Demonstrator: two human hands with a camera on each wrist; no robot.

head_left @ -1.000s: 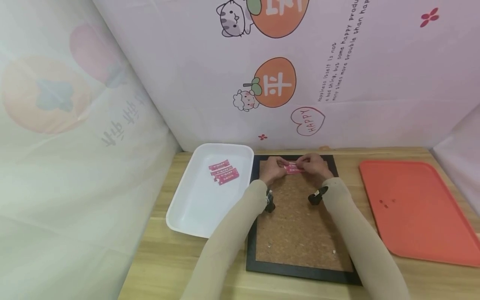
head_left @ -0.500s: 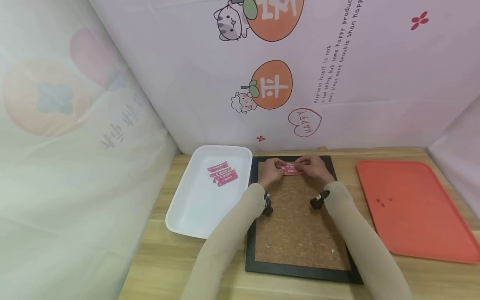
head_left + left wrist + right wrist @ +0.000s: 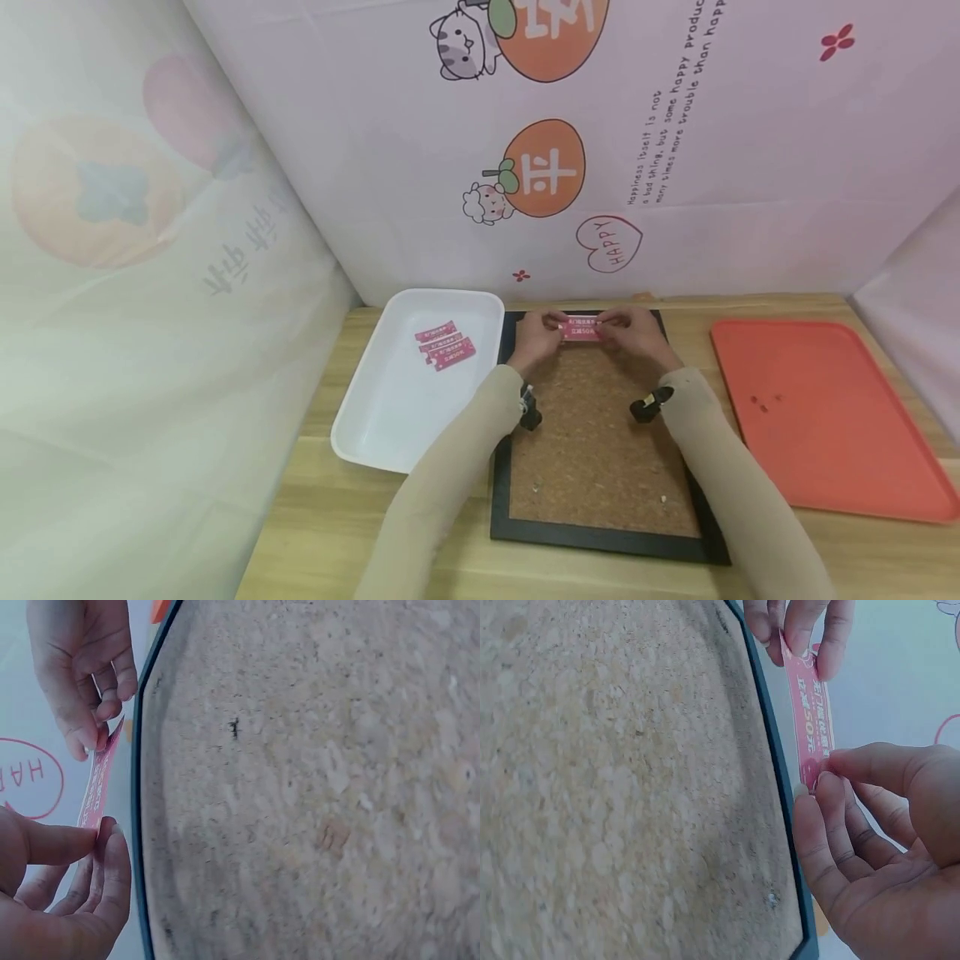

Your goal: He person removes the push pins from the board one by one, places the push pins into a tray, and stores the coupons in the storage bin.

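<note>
A pink printed coupon (image 3: 581, 329) is stretched between both hands at the far end of a black-framed cork board (image 3: 600, 442). My left hand (image 3: 536, 340) pinches one end between thumb and fingers, as the left wrist view shows close up. The other end is pinched by my right hand (image 3: 639, 337). White lettering runs along the coupon (image 3: 810, 724) in the right wrist view, where it appears beyond the frame's edge. From the left wrist, the coupon (image 3: 95, 787) looks slightly bowed.
Left of the board, a white tray (image 3: 382, 425) holds several overlapping pink coupons (image 3: 446, 345). A red tray (image 3: 832, 417) with small dark marks lies to the right on the wooden table (image 3: 337, 533). A printed cloth (image 3: 712, 250) rises behind.
Both hands have shifted slightly toward the board's far edge with the coupon. My right hand has slid outward, so more of the coupon's face shows between the hands.
</note>
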